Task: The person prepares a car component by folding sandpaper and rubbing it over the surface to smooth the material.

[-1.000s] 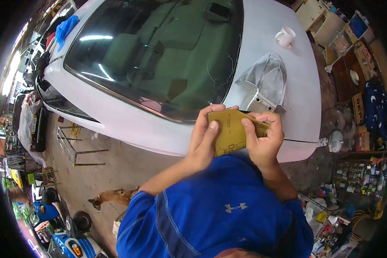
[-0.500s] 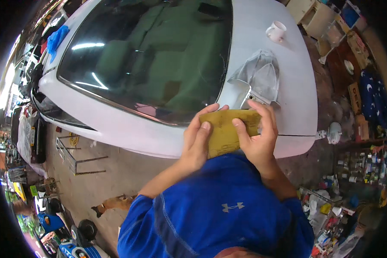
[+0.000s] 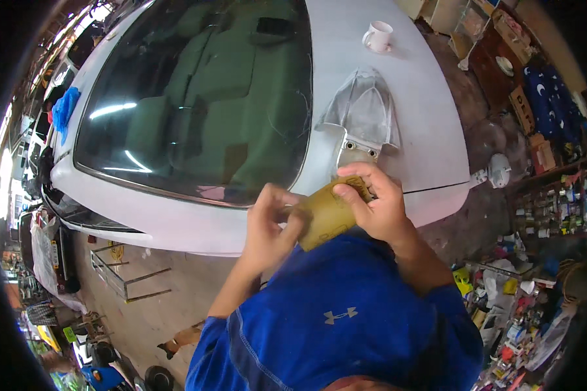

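In front of my chest I hold a sheet of yellow-brown sandpaper (image 3: 325, 220) with dark print on its back. It is bent into a curve and tilted. My left hand (image 3: 270, 225) pinches its left edge between thumb and fingers. My right hand (image 3: 379, 207) grips the upper right end, thumb on the near face and fingers behind. Just beyond, a grey, scuffed, pointed shell-like part (image 3: 359, 111) with two round holes in its metal-coloured end rests on the pale car's rear lid (image 3: 430, 124).
A white mug (image 3: 378, 37) stands on the lid, past the grey part. Left of it is the dark rear window (image 3: 195, 117). A metal frame (image 3: 127, 280) and a brown dog (image 3: 184, 340), partly hidden, are on the floor at left. Cluttered bottles and bags (image 3: 509, 306) lie at right.
The sandpaper has gone from nearly flat to curved and tilted. My left hand has shifted left and turned at its edge. The view has shifted, showing more of the grey part's end.
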`<state>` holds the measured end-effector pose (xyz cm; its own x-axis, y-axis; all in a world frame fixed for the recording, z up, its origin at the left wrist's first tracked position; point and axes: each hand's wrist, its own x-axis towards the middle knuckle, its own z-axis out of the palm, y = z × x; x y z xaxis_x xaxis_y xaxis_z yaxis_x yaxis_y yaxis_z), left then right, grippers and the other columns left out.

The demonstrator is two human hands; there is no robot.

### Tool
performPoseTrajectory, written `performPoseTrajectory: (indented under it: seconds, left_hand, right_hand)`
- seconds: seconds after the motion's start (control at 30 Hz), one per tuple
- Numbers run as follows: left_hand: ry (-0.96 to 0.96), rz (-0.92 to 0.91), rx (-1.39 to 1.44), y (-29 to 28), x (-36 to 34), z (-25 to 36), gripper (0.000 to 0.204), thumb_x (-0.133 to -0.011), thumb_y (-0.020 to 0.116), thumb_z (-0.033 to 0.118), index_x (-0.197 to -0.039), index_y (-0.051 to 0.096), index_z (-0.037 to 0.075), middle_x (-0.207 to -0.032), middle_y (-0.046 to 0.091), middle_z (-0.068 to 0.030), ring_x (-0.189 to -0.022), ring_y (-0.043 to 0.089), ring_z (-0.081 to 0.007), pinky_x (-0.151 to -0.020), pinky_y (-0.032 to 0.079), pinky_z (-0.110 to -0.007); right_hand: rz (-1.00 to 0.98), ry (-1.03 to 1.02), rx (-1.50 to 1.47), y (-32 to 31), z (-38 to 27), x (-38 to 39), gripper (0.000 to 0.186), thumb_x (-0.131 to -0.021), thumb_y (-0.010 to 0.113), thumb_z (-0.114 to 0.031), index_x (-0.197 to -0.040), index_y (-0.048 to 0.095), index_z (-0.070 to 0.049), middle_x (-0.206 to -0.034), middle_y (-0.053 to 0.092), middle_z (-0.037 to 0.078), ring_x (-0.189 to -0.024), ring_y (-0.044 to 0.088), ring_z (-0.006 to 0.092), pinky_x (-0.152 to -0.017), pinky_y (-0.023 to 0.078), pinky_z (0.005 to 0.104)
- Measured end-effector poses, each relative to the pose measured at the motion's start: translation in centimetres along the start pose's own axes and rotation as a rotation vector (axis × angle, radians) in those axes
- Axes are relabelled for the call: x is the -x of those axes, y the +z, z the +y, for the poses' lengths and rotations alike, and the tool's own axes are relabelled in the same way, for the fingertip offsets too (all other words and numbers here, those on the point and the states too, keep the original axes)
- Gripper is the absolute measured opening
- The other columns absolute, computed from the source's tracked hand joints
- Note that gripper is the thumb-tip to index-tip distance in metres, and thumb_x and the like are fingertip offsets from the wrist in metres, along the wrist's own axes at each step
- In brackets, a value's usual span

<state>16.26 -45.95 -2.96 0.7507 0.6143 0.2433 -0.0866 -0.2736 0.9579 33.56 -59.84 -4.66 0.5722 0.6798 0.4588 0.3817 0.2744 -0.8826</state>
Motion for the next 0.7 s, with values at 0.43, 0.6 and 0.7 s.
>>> performPoseTrajectory:
  seconds: [0.43, 0.6, 0.7]
  left_hand:
    - [-0.106, -0.202, -0.298, 1.0, -0.8, 1.2, 0.019, -0.108, 0.055, 0.018, -0.101, 0.055, 0.0, -0.07, 0.057, -0.0089, -0.064, 0.051, -0.0128, -0.06, 0.044, -0.033]
    - [-0.197, -0.158, -0.216, 2.4, 0.2, 0.8, 0.018, -0.109, 0.053, 0.017, -0.103, 0.053, 0.001, -0.083, 0.06, -0.005, -0.079, 0.051, -0.008, -0.071, 0.045, -0.028]
    - [-0.168, -0.149, -0.167, 2.6, 0.4, 0.0, 0.018, -0.109, 0.053, 0.018, -0.103, 0.052, 0.001, -0.082, 0.062, -0.0084, -0.076, 0.055, -0.0124, -0.07, 0.047, -0.03]
  right_hand:
    - [0.122, -0.178, 0.314, -0.1, -0.6, -0.2, 0.031, -0.087, 0.082, -0.007, -0.112, 0.065, -0.001, -0.1, 0.073, 0.012, -0.091, 0.072, 0.0206, -0.082, 0.056, 0.033]
    - [0.153, -0.118, 0.174, 0.8, -0.8, 0.2, 0.021, -0.092, 0.076, -0.004, -0.102, 0.058, -0.001, -0.105, 0.071, 0.014, -0.097, 0.068, 0.0195, -0.088, 0.053, 0.033]
    - [0.158, -0.053, 0.047, 1.3, -0.7, 0.2, 0.018, -0.094, 0.071, -0.003, -0.099, 0.054, -0.002, -0.105, 0.071, 0.016, -0.096, 0.069, 0.0217, -0.087, 0.054, 0.0346]
